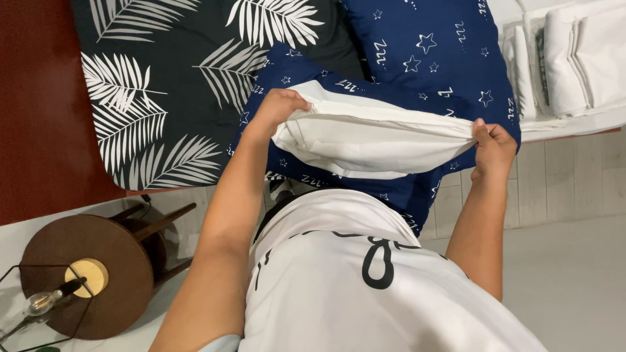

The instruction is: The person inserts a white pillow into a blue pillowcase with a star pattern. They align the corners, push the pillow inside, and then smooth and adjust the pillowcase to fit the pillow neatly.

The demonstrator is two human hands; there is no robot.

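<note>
I hold a white pillow (372, 140) partly inside a dark blue pillowcase (313, 72) printed with white stars. My left hand (279, 106) grips the left corner of the pillow and case opening. My right hand (493, 147) pinches the right end of the opening. The pillow hangs in front of my white shirt, over the edge of the bed. A second blue star pillow (430, 45) lies on the bed just behind it.
A black bedspread with white palm leaves (169, 85) covers the bed at left. Folded white linens (574, 58) are stacked at top right. A round wooden side table (91, 274) with a wire bulb lamp (39, 303) stands at lower left. Pale floor tiles (567, 261) lie at right.
</note>
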